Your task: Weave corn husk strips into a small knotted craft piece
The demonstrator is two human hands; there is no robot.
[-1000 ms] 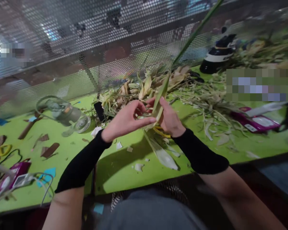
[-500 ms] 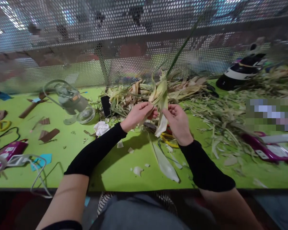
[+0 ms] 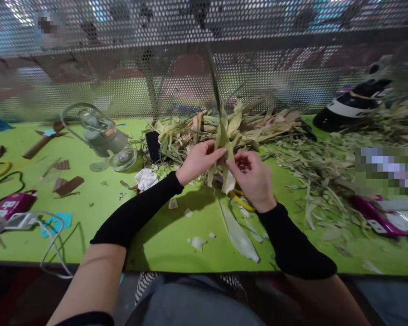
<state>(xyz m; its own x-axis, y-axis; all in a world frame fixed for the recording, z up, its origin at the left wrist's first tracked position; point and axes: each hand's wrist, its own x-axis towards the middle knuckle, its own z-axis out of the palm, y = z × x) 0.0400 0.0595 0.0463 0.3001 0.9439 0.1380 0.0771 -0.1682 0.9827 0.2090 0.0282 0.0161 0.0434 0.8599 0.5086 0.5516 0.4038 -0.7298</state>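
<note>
A bundle of pale green corn husks is held up over the table, with a long dark green leaf rising from its top. My left hand pinches the bundle from the left, thumb laid across it. On the other side my right hand has its fingers curled, thumb and fingertips closed at the bundle's right edge. Below them, a single whitish husk lies flat on the table. Yellow-handled scissors are partly hidden behind my right hand.
A heap of dried husks lies behind the hands, near a perforated metal screen. On the left are a clear jug-like bottle, crumpled white paper and a white cable. Husk shreds and a purple device lie right.
The long leaf has swung from leaning right to nearly upright, leaning slightly left. My left thumb now lies across the bundle. The view has shifted slightly.
</note>
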